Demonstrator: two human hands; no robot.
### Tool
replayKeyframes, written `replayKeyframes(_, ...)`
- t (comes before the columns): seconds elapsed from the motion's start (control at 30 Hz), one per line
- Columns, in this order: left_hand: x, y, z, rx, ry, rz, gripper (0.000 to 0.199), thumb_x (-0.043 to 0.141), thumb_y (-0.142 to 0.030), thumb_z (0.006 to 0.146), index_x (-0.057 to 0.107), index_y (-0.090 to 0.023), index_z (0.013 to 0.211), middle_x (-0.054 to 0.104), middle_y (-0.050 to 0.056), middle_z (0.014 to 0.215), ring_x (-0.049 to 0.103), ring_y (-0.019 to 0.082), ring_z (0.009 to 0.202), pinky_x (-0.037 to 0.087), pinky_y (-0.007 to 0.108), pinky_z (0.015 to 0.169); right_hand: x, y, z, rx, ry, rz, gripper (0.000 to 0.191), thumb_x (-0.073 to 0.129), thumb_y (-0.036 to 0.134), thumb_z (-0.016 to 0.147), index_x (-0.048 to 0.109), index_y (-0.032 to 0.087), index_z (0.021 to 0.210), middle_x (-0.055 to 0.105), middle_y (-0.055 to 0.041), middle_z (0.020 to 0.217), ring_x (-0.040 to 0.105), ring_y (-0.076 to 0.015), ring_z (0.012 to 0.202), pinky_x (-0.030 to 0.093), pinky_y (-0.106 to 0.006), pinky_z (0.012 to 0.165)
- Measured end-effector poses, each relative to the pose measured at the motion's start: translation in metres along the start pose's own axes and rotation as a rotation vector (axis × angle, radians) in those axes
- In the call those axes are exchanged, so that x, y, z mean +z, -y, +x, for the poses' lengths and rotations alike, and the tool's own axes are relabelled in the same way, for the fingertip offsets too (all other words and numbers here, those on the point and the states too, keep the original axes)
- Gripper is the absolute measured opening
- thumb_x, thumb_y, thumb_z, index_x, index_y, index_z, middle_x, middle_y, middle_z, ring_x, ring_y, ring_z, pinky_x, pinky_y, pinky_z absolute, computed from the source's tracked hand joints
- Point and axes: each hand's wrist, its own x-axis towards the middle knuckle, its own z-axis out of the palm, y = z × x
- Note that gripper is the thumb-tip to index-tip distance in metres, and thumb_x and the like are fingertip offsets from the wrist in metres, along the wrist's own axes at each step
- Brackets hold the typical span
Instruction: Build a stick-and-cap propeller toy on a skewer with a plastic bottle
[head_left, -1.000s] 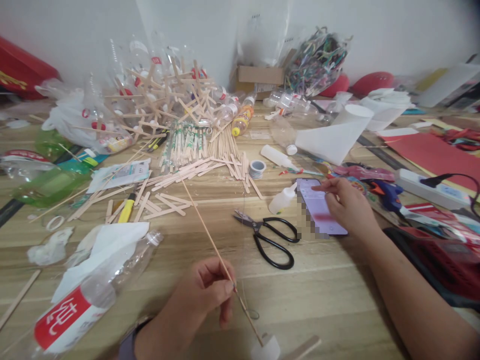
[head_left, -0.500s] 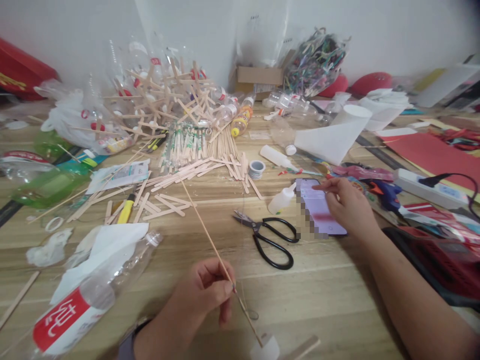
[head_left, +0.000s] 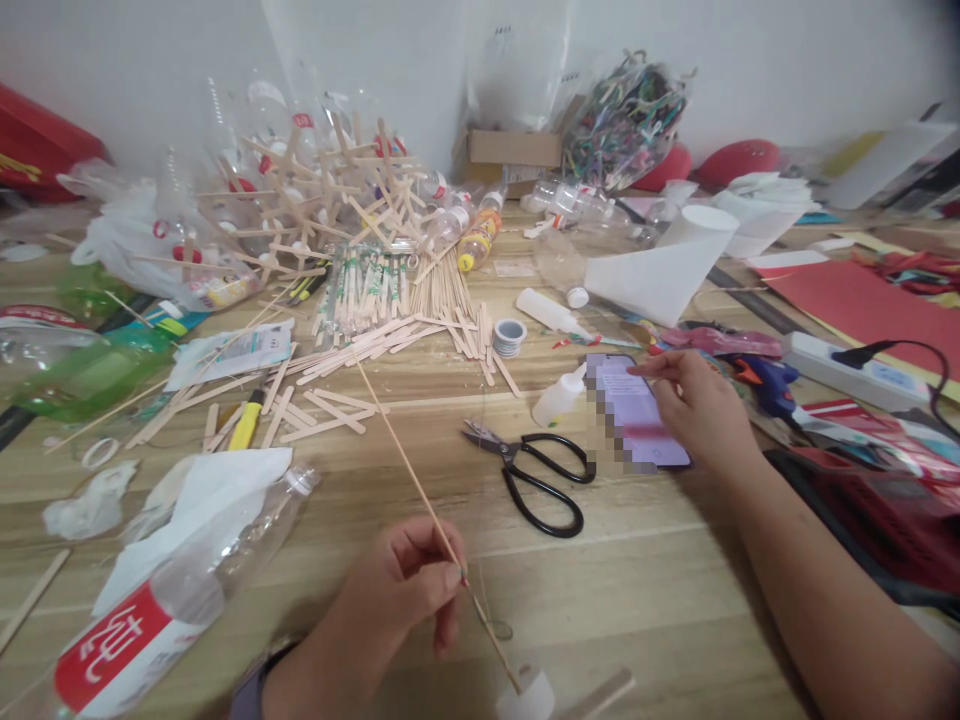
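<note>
1. Where the skewer (head_left: 405, 455) slopes across the foreground, its near end meets a white cap-like piece (head_left: 527, 695); whether it is inserted or merely resting cannot be told. A loose craft stick (head_left: 611, 690) lies just beside.
2. Left hand (head_left: 409, 590): the grip pinches the skewer between thumb and fingers, near a fine looped strand (head_left: 499, 630). Should the pinch slacken, the skewer could roll and the joint twist; the loop might snag if pulled.
3. Black-handled scissors (head_left: 511, 452), lying on the wooden surface (head_left: 637, 600) between the hands. A careless sweep of either wrist could meet the blades.
4. Right hand (head_left: 701, 405): the grip holds nothing, a fingertip reaching onto the smartphone (head_left: 637, 410). Attention drawn to its screen might let the skewer drift.
5. White dropper bottle (head_left: 556, 400), just beside the smartphone; a sideways knock could tip it.
6. Grey-white tape roll (head_left: 510, 338) and heaped craft sticks (head_left: 382, 340), farther back. Swinging the skewer's far end could scatter the nearest sticks.
</note>
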Motion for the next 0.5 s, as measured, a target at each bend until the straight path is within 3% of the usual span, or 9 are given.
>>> replayKeyframes(0.5, -0.0016, -0.0001, 0.0, -0.019, -0.041, 0.05, 0.02, 0.068, -0.026, 0.066, 0.052, -0.017, 0.061, 0.047, -0.008, 0.049, 0.045, 0.005, 0.037, 0.033, 0.015, 0.037, -0.0037, -0.0016, 0.0, 0.009, -0.008, 0.004, 0.011, 0.043, 0.018, 0.074, 0.045, 0.025, 0.083, 0.075, -0.0089, 0.091, 0.069, -0.0287, 0.084, 0.05, -0.048, 0.084)
